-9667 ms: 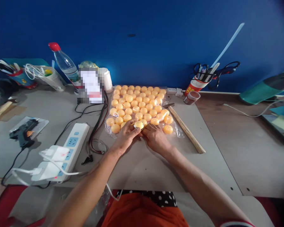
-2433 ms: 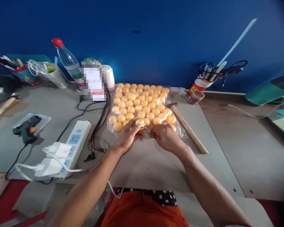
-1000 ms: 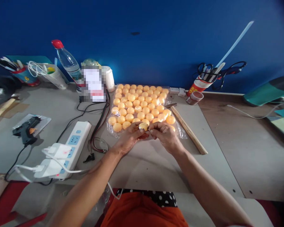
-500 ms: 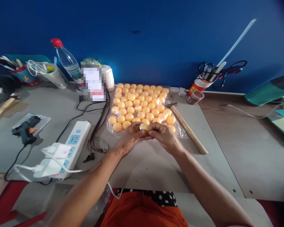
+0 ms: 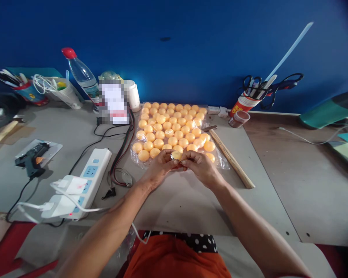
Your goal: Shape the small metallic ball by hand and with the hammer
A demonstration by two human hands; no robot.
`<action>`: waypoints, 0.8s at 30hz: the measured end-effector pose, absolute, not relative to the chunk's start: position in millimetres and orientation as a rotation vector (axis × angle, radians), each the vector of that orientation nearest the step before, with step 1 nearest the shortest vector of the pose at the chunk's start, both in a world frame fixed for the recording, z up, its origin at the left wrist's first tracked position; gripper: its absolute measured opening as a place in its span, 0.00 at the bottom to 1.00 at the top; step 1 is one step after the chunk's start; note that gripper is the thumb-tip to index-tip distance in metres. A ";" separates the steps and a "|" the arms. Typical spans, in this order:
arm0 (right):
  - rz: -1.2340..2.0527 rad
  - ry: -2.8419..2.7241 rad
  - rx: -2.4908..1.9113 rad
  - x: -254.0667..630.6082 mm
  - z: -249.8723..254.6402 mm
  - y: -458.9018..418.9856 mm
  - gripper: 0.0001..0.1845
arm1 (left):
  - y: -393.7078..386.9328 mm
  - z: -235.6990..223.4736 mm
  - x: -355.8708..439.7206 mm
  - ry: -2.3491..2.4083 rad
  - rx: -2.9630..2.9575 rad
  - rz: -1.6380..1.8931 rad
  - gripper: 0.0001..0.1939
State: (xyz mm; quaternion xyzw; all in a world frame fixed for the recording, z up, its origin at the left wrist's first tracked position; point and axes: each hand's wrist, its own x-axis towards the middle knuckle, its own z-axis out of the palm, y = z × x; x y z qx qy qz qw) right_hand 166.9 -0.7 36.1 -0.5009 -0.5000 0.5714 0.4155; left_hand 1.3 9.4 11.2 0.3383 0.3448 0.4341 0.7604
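Between my two hands is a small round gold-coloured piece with a shiny rim; its exact kind does not show. My left hand pinches it from the left with thumb and fingers. From the other side my right hand grips its edge, the fingertips of both hands close together. Just beyond the hands lies a clear plastic bag of orange balls, flat on the table in rough rows. The fingers hide part of the bag's near edge and the underside of the piece.
A hammer with a wooden handle lies right of the bag. To the left are a white power strip, a black glue gun and cables. Along the blue wall stand a bottle, a blurred-out phone-like screen and a cup of scissors.
Almost nothing differs. Both hands stay in the same place, still gripping the gold-coloured piece, and the view has shifted only very slightly.
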 end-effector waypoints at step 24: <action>1.335 -1.321 -1.361 167.1 23.6 1.3 0.06 | 8.8 7.3 6.6 0.804 0.736 1.021 0.28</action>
